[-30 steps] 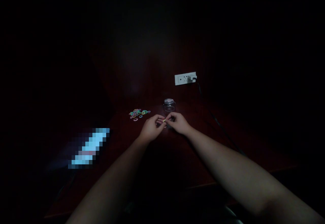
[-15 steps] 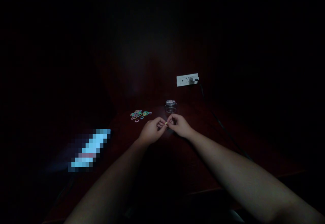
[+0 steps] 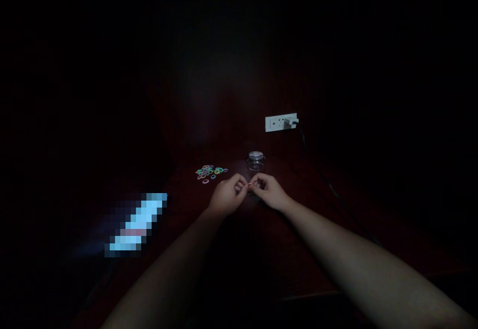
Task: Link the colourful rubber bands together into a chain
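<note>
My left hand point(image 3: 229, 196) and my right hand point(image 3: 271, 190) meet over the dark red table, fingertips closed in a pinch. Between them they hold a small yellowish hair tie point(image 3: 249, 184), mostly hidden by the fingers. Just behind the hands stands a clear lidded jar point(image 3: 256, 161), upright. To the left of it lies a loose pile of hair ties point(image 3: 209, 171) in several pastel colours, not touched by either hand.
A pixelated, glowing screen point(image 3: 140, 224) stands at the left. On the back wall is a white power socket point(image 3: 281, 122) with a plug in it, and its dark cable point(image 3: 332, 189) runs down along the table's right side. The surroundings are very dark.
The whole view has shifted slightly, so everything sits a little further right and lower. Both hands still pinch the hair tie, which now shows as a thinner line.
</note>
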### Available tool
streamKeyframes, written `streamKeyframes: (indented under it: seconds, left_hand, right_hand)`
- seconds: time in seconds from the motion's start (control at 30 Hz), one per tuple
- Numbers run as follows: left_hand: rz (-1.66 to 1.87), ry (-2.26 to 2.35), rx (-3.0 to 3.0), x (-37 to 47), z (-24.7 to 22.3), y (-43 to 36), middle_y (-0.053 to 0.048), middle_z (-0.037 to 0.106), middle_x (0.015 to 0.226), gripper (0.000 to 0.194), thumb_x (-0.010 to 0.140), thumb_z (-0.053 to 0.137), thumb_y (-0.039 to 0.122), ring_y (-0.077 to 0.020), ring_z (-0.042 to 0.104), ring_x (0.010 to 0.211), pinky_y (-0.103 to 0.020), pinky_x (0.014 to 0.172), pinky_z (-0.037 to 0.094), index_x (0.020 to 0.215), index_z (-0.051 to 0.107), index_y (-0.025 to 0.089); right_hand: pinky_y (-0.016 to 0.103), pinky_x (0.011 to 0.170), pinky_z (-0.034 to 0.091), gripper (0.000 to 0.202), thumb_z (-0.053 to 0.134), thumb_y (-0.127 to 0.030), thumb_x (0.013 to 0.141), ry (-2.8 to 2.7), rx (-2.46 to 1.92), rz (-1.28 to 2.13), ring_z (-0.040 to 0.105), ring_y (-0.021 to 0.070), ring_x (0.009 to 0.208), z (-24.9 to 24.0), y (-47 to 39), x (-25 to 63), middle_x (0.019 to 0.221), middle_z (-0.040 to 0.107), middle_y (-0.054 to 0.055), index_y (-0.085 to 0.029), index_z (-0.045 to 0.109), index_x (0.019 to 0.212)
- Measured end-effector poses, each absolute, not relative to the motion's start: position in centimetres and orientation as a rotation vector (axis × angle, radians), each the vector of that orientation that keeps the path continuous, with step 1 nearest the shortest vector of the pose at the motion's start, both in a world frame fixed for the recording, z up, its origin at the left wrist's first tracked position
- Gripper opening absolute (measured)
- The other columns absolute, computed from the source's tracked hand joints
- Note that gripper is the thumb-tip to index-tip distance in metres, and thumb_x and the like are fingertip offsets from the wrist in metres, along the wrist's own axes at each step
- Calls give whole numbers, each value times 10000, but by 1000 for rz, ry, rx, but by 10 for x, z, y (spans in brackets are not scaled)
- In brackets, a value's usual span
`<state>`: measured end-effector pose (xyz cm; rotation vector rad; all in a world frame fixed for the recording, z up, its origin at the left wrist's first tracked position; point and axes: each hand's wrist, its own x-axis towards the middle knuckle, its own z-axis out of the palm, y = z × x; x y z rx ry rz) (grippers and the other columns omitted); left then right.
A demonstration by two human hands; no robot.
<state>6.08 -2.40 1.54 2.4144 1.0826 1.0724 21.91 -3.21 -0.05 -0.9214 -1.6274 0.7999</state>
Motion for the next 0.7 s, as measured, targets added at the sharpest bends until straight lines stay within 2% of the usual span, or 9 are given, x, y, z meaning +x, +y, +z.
streamKeyframes:
  seconds: [0.27,0.43,0.7]
  left_hand:
    - [1063,962,2504,62,19,-27,-14,633,876,232,731,538,157,-135,594,799,-232,705,470,957,541,208]
    - [1094,996,2568,59,20,-24,-18,632,882,203,752,514,145,-146,583,808,-253,730,464,938,565,208]
    - [1123,972,2663,58,20,-21,-27,630,876,166,789,501,185,-158,569,825,-286,767,446,929,589,204]
  right_hand:
    - [202,478,362,248,553,-388,751,-1608,-964,801,490,96,504,-3,-29,222,569,572,3,-152,514,684]
    - [203,473,378,286,550,-416,751,-1612,-985,829,502,96,486,-3,-30,221,558,588,12,-148,519,656]
    - [189,409,332,329,552,-443,738,-1616,-1028,875,447,76,407,-1,-32,222,475,536,-11,-137,541,616]
